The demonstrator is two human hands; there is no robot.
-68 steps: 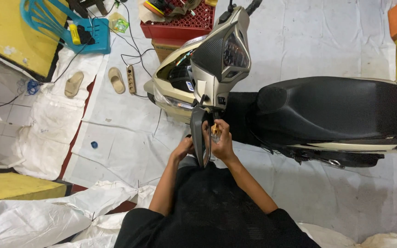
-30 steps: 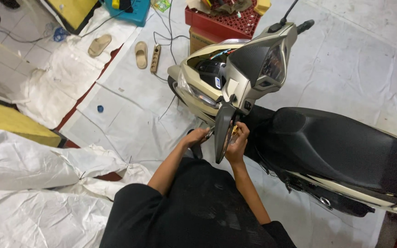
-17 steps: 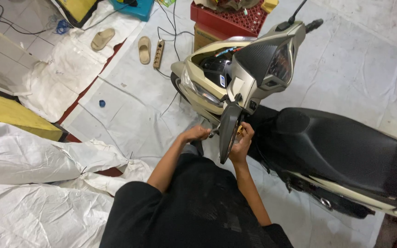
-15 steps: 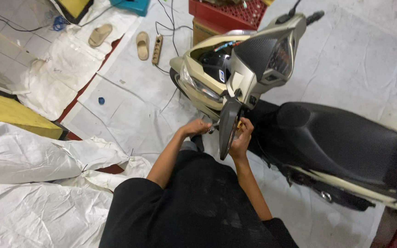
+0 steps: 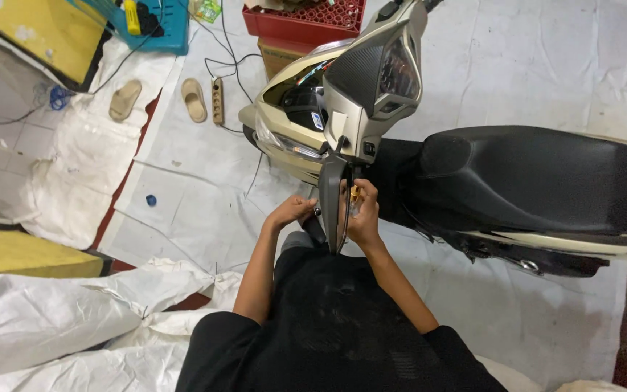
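Observation:
A beige and black scooter stands on white sheeting, with its handlebar end toward me. Its dark side mirror points at me edge-on, between my two hands. My left hand curls against the mirror's left edge, just above the black handlebar grip. On the mirror's right side, my right hand pinches a small yellow-handled tool, whose tip is hidden behind the mirror. My black shirt fills the bottom of the view.
The scooter's long black seat stretches to the right. A red crate, a power strip with cables, two tan sandals and a teal basket lie beyond. A small blue cap sits on the sheet, with crumpled white sheeting at lower left.
The view has swung and tilted, so the scooter sits differently in frame. Both hands have stayed at the mirror, the right one still holding the yellow tool.

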